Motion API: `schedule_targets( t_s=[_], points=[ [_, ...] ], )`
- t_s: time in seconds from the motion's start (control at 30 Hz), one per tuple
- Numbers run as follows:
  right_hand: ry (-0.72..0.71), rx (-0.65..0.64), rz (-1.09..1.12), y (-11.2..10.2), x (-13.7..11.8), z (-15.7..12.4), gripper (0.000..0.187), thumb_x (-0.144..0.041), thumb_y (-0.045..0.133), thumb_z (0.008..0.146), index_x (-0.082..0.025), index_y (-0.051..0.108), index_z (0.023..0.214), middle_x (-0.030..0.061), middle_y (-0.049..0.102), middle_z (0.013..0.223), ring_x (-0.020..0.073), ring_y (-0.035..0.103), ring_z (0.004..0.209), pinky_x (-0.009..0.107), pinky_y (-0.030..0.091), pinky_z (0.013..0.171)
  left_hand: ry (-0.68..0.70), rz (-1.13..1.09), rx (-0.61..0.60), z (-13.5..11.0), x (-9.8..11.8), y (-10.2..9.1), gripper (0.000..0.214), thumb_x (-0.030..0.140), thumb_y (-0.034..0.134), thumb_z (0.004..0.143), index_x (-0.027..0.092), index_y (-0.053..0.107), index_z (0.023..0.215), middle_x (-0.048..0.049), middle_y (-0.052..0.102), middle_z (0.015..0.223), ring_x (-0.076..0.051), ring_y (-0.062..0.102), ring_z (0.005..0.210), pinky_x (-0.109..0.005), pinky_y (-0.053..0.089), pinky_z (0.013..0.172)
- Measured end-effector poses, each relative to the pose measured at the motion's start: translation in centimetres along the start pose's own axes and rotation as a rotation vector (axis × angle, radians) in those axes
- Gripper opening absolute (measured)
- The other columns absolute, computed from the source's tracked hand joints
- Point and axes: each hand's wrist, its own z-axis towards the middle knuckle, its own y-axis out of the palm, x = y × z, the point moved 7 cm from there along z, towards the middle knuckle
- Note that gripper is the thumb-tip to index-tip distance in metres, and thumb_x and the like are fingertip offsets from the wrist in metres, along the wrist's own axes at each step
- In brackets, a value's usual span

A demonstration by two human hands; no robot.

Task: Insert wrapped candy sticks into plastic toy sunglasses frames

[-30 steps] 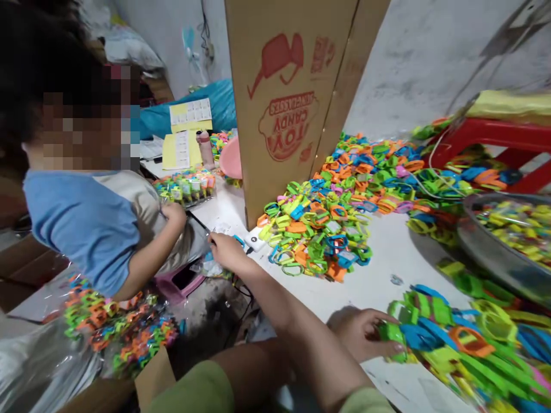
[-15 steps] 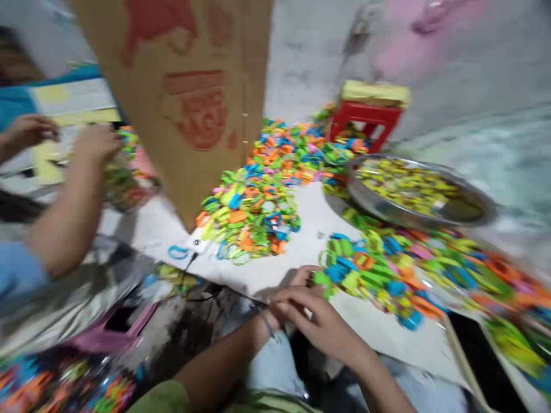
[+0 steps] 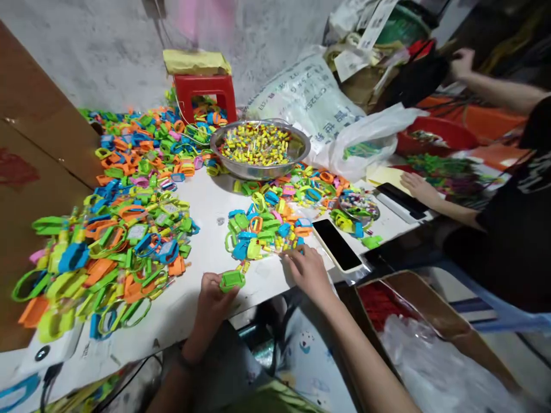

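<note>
My left hand (image 3: 212, 299) is closed round a small green plastic toy piece (image 3: 232, 280) at the near edge of the white table (image 3: 206, 201). My right hand (image 3: 306, 268) lies beside it to the right, fingers spread and touching the near edge of a small heap of coloured plastic toy pieces (image 3: 262, 226). A black phone (image 3: 336, 245) lies just right of that hand. A much larger heap of the same pieces (image 3: 116, 229) covers the table's left side.
A metal bowl of yellow candies (image 3: 259, 147) stands at the back, a red stool (image 3: 203, 92) behind it. A cardboard box (image 3: 30, 172) rises at the left. Another person in black (image 3: 512, 218) sits at the right with a hand (image 3: 415, 186) on the table. An open carton (image 3: 413, 310) sits low right.
My view has swung right, away from the child and the box. My left hand has come back from the far left and now holds a green piece; my right hand rests by the small heap.
</note>
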Motion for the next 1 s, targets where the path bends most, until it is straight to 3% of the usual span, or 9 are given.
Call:
schedule_targets(
  t_s=[0.1,0.23,0.33,0.4,0.5,0.6,0.7,0.8,1.0],
  points=[
    [-0.019,-0.024,-0.083,0.8,-1.6,2.1,0.024,-0.033,0.052,0.096,-0.025,0.074,0.101,0.0099,0.059,0.1,0.0268,0.052,0.092,0.038,0.035,0.076,0.063,0.128,0.007,-0.2,1.3,0.2,0.047,0.04,0.086,0.063,0.02,0.055,0.092,-0.0047,0.066,0.095,-0.021,0.066,0.089,-0.036,0.053,0.082],
    [-0.036,-0.042,-0.12,1.8,-1.9,3.4,0.019,-0.035,0.059,0.093,-0.024,0.074,0.094,0.0095,0.059,0.099,0.0282,0.05,0.095,0.039,0.033,0.077,0.106,0.208,-0.057,-0.1,1.9,0.9,0.061,0.041,0.085,0.065,0.021,0.058,0.116,-0.0058,0.066,0.102,-0.022,0.065,0.094,-0.036,0.052,0.084],
    [-0.077,-0.042,-0.054,1.9,-1.3,3.2,0.016,-0.033,0.06,0.091,-0.022,0.07,0.087,0.0093,0.061,0.098,0.0283,0.051,0.095,0.04,0.033,0.078,0.207,0.329,-0.052,-0.1,2.4,0.9,0.053,0.043,0.083,0.068,0.02,0.066,0.112,-0.0087,0.066,0.109,-0.025,0.062,0.104,-0.039,0.05,0.092],
    [-0.085,0.01,0.081,1.3,-1.0,3.0,0.016,-0.032,0.059,0.09,-0.02,0.065,0.083,0.0089,0.063,0.096,0.0275,0.054,0.092,0.04,0.036,0.078,0.273,0.375,-0.021,-0.2,2.6,0.8,0.048,0.045,0.082,0.069,0.02,0.069,0.108,-0.01,0.067,0.108,-0.026,0.061,0.106,-0.041,0.048,0.094],
    [-0.066,0.07,0.504,0.6,-1.5,2.6,0.018,-0.036,0.059,0.09,-0.021,0.055,0.081,0.0062,0.065,0.089,0.0239,0.059,0.086,0.038,0.042,0.078,0.327,0.396,0.044,-0.5,2.6,0.7,0.047,0.043,0.081,0.071,0.021,0.069,0.111,-0.0098,0.068,0.108,-0.025,0.061,0.106,-0.041,0.048,0.095],
    [-0.038,-0.078,0.897,2.0,-4.3,2.1,0.018,-0.04,0.056,0.092,-0.023,0.054,0.097,0.0024,0.064,0.083,0.0193,0.062,0.075,0.033,0.048,0.07,0.306,0.376,0.063,-0.6,2.4,0.8,0.048,0.039,0.083,0.07,0.021,0.067,0.111,-0.0095,0.067,0.11,-0.025,0.061,0.108,-0.04,0.048,0.096],
    [-0.099,-0.258,1.012,4.2,-7.7,1.3,0.027,-0.04,0.048,0.097,-0.023,0.053,0.118,0.0046,0.069,0.094,0.0189,0.066,0.079,0.031,0.051,0.07,0.219,0.301,0.08,-0.7,1.9,0.9,0.054,0.038,0.084,0.069,0.02,0.062,0.114,-0.0099,0.066,0.112,-0.024,0.063,0.106,-0.038,0.05,0.092],
    [-0.206,-0.215,0.986,5.2,-9.3,1.0,0.027,-0.039,0.045,0.098,-0.022,0.059,0.114,0.0085,0.069,0.108,0.022,0.065,0.098,0.035,0.052,0.082,0.161,0.224,0.072,-0.9,1.7,1.3,0.054,0.04,0.084,0.067,0.018,0.058,0.109,-0.0092,0.067,0.104,-0.023,0.067,0.097,-0.035,0.053,0.084],
    [-0.313,-0.182,0.977,6.0,-9.6,0.3,0.021,-0.035,0.049,0.097,-0.023,0.062,0.109,0.007,0.067,0.104,0.0215,0.062,0.099,0.035,0.05,0.086,0.149,0.195,0.042,-1.4,2.1,1.6,0.046,0.043,0.081,0.071,0.017,0.057,0.101,-0.0068,0.068,0.095,-0.02,0.067,0.089,-0.03,0.052,0.078]
  ],
)
